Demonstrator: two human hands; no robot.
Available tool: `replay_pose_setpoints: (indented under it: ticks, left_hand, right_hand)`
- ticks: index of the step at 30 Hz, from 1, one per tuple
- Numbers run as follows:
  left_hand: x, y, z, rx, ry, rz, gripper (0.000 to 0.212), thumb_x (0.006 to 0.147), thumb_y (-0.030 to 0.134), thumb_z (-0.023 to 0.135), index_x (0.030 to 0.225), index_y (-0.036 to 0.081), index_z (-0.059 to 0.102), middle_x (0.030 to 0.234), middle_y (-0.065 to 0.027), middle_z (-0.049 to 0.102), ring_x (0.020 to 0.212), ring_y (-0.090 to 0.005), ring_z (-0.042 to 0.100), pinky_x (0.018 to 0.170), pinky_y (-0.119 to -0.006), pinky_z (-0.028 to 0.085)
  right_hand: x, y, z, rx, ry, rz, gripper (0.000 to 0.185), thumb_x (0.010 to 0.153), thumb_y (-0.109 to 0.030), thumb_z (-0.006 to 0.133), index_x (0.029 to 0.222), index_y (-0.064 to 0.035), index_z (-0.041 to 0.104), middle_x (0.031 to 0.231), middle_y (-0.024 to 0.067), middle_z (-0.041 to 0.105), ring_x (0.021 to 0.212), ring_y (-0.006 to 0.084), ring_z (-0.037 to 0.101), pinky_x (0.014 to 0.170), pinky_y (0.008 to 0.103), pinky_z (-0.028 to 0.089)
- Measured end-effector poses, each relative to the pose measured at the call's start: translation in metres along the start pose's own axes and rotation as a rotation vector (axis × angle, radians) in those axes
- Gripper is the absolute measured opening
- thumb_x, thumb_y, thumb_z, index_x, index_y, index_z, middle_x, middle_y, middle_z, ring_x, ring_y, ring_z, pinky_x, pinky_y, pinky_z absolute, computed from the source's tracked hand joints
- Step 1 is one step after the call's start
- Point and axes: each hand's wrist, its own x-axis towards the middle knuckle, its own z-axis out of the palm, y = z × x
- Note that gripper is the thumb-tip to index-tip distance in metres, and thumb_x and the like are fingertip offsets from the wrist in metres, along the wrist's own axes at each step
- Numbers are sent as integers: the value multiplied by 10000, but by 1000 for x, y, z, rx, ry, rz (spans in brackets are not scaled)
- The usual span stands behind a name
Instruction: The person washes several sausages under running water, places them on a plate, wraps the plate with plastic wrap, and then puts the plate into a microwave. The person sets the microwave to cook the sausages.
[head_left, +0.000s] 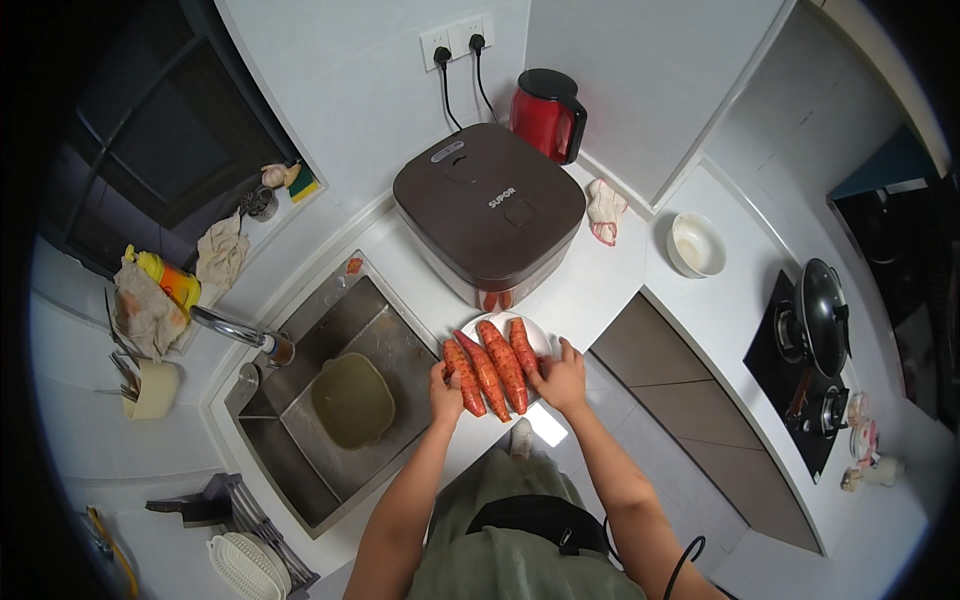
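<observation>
Several reddish-orange sweet potatoes (504, 367) lie side by side on a white plate (538, 339). The plate is at the counter's front edge, just in front of a brown Supor rice cooker (487, 202) with its lid down. My left hand (445, 396) grips the plate's left side, its thumb by the outermost sweet potato. On the opposite side my right hand (562, 381) holds the plate, thumb against the rightmost sweet potato and fingers around the rim. Some fingertips and much of the rim are hidden.
Left is a steel sink (300, 450) with a water-filled basin (352, 401) under a faucet (232, 326). A red kettle (544, 112) stands behind the cooker. At right are a white bowl (696, 244) and a lidded pan (821, 319) on a gas hob (769, 360).
</observation>
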Motion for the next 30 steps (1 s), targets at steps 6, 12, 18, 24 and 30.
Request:
replay_pose_setpoints:
  ticks: [6,12,18,24,30]
  left_hand:
    - [-7,31,6,-1,-27,-14,341,801,78,589,1105,19,447,960,-133,575,839,-217,571,754,-321,455]
    - [0,22,21,287,149,143,430,697,159,723,1031,25,488,894,-121,557,786,-210,551,692,-306,458]
    - [-17,51,31,302,182,22,504,680,297,727,1038,39,484,1014,-189,477,921,-348,497,795,-406,422]
    - [-31,54,45,356,273,-37,502,782,391,601,1127,67,437,1069,-200,459,956,-361,485,806,-416,416]
    - [-35,60,54,480,261,-139,509,873,404,434,1245,71,334,1149,-223,418,1026,-375,455,887,-410,367]
  right_hand:
    - [5,1,4,96,61,87,423,629,-225,676,948,20,546,1224,232,391,1071,386,412,904,415,372]
    - [1,-6,6,295,103,196,487,616,-175,693,979,47,458,1013,210,496,909,374,495,830,420,403]
    - [-6,9,34,443,208,87,429,739,-133,605,1081,50,421,1016,234,498,922,402,484,834,430,392]
    - [-11,2,39,447,262,38,409,825,-156,508,1146,54,367,1077,266,476,978,408,472,873,427,375]
    - [1,26,43,1010,151,250,420,903,-246,379,1199,50,357,1107,248,488,1045,354,474,911,391,358]
